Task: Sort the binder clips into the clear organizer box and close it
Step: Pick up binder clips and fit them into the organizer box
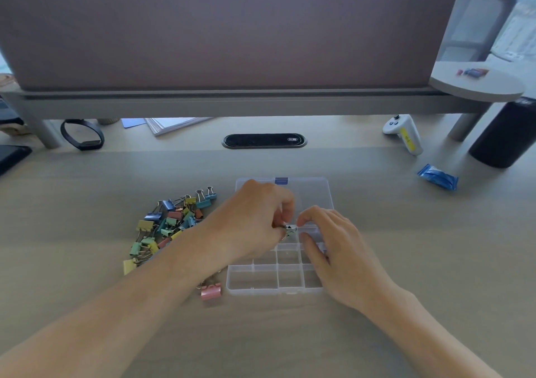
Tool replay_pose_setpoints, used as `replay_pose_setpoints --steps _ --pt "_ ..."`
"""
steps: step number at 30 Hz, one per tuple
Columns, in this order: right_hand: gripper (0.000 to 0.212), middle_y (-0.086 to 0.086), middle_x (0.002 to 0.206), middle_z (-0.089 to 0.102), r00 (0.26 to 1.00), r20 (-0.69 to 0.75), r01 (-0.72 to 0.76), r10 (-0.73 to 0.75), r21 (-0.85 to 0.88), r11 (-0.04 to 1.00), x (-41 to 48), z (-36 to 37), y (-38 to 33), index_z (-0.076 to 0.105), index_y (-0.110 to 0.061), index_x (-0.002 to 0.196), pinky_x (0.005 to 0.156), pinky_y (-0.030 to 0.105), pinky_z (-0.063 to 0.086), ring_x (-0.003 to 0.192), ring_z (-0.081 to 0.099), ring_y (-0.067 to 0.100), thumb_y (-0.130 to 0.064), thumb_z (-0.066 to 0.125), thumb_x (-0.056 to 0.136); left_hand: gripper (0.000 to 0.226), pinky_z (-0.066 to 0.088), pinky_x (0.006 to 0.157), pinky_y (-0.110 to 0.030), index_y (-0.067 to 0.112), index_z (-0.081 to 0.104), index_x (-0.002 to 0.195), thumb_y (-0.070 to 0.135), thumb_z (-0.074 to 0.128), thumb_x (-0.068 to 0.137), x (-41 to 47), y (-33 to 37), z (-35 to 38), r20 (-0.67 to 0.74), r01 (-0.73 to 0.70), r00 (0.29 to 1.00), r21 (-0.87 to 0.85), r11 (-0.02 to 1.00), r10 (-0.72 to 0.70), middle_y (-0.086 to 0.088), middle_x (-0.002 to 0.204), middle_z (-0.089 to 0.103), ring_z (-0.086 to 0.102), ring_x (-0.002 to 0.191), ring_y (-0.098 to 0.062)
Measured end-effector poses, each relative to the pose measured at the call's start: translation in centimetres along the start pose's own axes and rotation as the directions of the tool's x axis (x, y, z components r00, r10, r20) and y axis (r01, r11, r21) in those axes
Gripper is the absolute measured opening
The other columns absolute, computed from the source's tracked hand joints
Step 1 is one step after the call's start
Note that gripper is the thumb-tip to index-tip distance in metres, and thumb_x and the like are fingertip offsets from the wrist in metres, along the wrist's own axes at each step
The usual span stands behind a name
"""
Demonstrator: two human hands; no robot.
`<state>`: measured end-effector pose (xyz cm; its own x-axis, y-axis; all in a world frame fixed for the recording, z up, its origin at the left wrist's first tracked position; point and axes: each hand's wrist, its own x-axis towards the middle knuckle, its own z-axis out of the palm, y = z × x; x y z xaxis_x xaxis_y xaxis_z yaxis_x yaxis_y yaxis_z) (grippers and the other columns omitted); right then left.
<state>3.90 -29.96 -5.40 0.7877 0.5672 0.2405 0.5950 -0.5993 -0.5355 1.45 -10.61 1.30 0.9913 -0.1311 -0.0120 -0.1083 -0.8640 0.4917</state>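
1. Your forearms cross the desk (290, 334) from its near edge. The left one passes just beside a pink clip (211, 292) lying outside the near-left corner of the box (261, 289). A sweep of that arm could knock it away, and it is easy to overlook there.
2. Your right hand (339, 258) rests on the box's right side with its fingers bent. Thumb and forefinger are apart just beside the held clip, and I cannot tell whether they grip anything. Lean too hard and the light box may tip or skid.
3. Your left hand (255, 221) has its fingers curled, pinching a small dark clip (290, 229) over the far row of compartments. If that pinch slips, the clip could land in the wrong cell or bounce out.
4. Left of the box lies the pile (168, 224), partly hidden by your left forearm. Its wire handles look tangled, so lifting one clip may drag others along.
5. Beyond, the lid (313, 192) lies open and flat, with its latch (281, 180) at the far edge. A clip standing proud of its cell would likely stop the lid shutting.
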Motion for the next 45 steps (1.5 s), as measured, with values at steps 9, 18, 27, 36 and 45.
replay_pose_setpoints --steps 9,18,27,36,45 --pt "0.018 -0.022 0.116 0.056 1.0 0.009 0.016 -0.015 -0.021 1.0 0.2 -0.3 -0.1 0.057 -0.028 0.12 0.093 0.008 0.031 0.112 0.049 0.001 -0.021 0.056 0.103 0.018 0.05 0.066 -0.004 0.03 0.072 0.099 0.017 0.077 0.086 -0.5 -0.5 0.0 0.011 0.038 0.999 -0.081 0.996 -0.037 0.014 0.083 0.071 0.066 0.073 0.005" --pt "0.023 -0.023 0.114 0.063 0.993 0.105 0.048 -0.058 0.095 0.994 2.7 -1.1 -0.2 0.066 -0.034 0.113 0.081 0.023 0.047 0.109 0.057 0.002 -0.02 0.065 0.095 0.009 0.055 0.075 -0.011 0.033 0.078 0.09 0.026 0.08 0.086 -0.9 -1.5 -0.7 -0.001 0.031 1.0 -0.147 0.989 -0.031 0.016 0.083 0.075 0.068 0.078 0.006" --pt "0.013 -0.019 0.099 0.067 0.994 0.108 0.021 -0.031 0.093 0.995 3.6 -0.9 0.1 0.074 -0.034 0.092 0.088 0.037 0.055 0.099 0.064 0.004 -0.022 0.073 0.09 0.01 0.054 0.072 -0.015 0.031 0.078 0.088 0.021 0.078 0.088 -0.6 -1.1 0.0 0.028 -0.023 0.999 -0.108 0.994 0.026 0.014 0.078 0.073 0.066 0.077 0.003" --pt "0.006 -0.015 0.099 0.072 0.985 0.167 -0.043 0.039 0.021 0.999 4.8 -1.5 -0.5 0.079 -0.029 0.088 0.089 0.034 0.055 0.097 0.065 0.003 -0.027 0.076 0.084 0.012 0.054 0.076 -0.018 0.031 0.077 0.094 0.021 0.078 0.088 -0.7 -1.6 0.2 0.007 -0.016 1.0 -0.127 0.992 0.017 0.014 0.083 0.073 0.066 0.08 0.002" --pt "0.018 -0.019 0.112 0.068 0.933 0.358 0.012 -0.029 0.048 0.999 5.5 -2.5 -0.8 0.081 -0.033 0.097 0.103 0.031 0.049 0.109 0.062 0.001 -0.023 0.07 0.086 0.013 0.052 0.079 -0.008 0.038 0.074 0.089 0.025 0.078 0.088 -1.2 -2.3 -0.5 -0.002 -0.009 1.0 -0.152 0.988 0.008 0.02 0.085 0.073 0.065 0.088 0.007"
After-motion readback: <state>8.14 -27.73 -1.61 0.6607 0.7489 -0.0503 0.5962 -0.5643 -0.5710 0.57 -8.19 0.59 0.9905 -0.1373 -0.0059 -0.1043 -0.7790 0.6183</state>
